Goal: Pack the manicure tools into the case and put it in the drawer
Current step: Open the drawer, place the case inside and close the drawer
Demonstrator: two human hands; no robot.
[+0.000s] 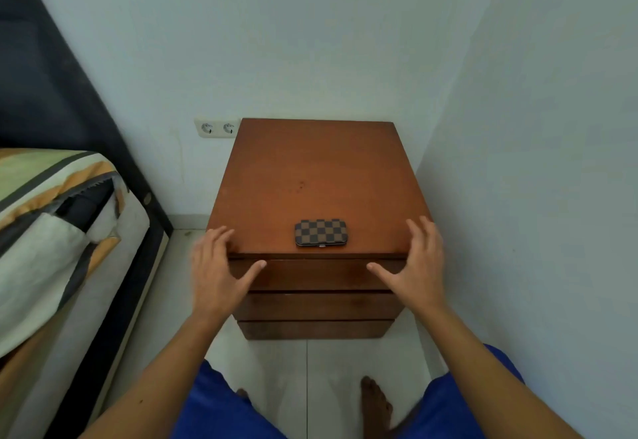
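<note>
A brown and black checkered manicure case (320, 232) lies closed near the front edge of a wooden nightstand (310, 169). Below its top are three closed drawer fronts, the top drawer (316, 274) just under the case. My left hand (215, 269) hovers at the front left corner, fingers spread, holding nothing. At the front right corner my right hand (412, 266) is likewise spread and empty. The case sits between both hands, apart from each. No loose manicure tools are visible.
A bed (58, 248) with striped bedding and a dark frame stands close on the left. White walls close in behind and on the right. A double wall socket (217, 127) sits left of the nightstand. My bare feet rest on the white tiled floor (307, 369).
</note>
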